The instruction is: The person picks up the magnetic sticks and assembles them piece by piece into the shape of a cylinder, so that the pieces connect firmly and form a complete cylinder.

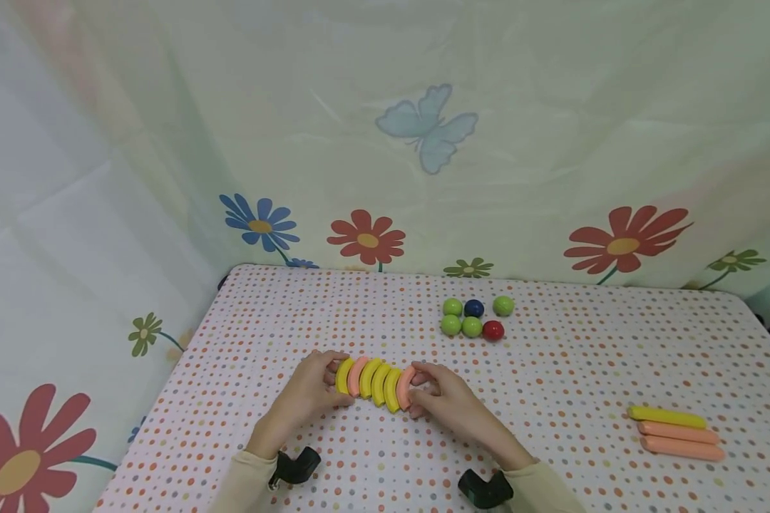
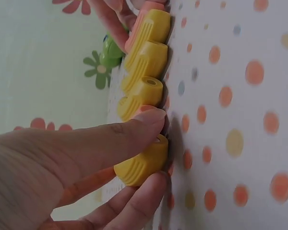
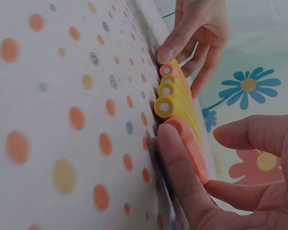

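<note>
A row of curved magnetic rods lies side by side on the dotted table, yellow ones [image 1: 378,383] between pink ones. At the row's left end, my left hand [image 1: 311,385] holds the outermost yellow curved rod [image 2: 143,167] between thumb and fingers; the thumb covers part of the pink rod beside it. My right hand [image 1: 448,399] grips the outermost pink curved rod [image 3: 188,148] at the right end, thumb at its near end and fingers at its far end. In the right wrist view, pale discs show in the ends of several rods.
Behind the row sit several green balls [image 1: 471,327], a blue ball [image 1: 474,308] and a red ball [image 1: 493,330]. A straight yellow rod [image 1: 667,417] and two straight pink rods [image 1: 682,448] lie at the right. A flowered curtain [image 1: 520,178] hangs behind the table.
</note>
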Available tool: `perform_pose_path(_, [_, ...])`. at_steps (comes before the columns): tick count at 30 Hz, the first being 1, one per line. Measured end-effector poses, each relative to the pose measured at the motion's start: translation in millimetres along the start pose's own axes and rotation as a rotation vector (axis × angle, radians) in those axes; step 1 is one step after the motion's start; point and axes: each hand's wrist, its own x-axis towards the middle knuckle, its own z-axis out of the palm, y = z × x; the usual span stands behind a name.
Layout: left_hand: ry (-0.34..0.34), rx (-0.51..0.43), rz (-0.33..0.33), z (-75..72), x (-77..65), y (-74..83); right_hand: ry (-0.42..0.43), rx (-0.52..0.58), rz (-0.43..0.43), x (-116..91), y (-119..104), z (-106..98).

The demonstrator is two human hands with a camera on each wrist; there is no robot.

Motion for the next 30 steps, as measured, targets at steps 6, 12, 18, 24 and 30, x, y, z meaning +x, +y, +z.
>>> perform_pose_path(6, [0.027,0.014,-0.041,-9.6,2.9,-4.5,-0.020,0.012,-0.007,14.3,-5.5,6.2])
perform_pose_path(12, [0.007,0.010,-0.090,-12.8,2.2,-4.1,-0.057,0.045,0.008,17.4,-9.2,5.5])
perform_pose_path(18, [0.001,0.128,-0.102,-12.6,-2.8,16.0,0.021,-0.025,0.044,10.5,-17.3,-19.2])
perform_pose_path(24, [0.296,0.223,0.130,7.5,2.2,33.6,0.221,-0.198,-0.085,2.2,-22.3,-67.4])
perform_pose_path(30, [0.225,0.302,0.313,42.4,7.5,44.4,0.412,-0.413,-0.175,4.4,-14.1,-101.2])
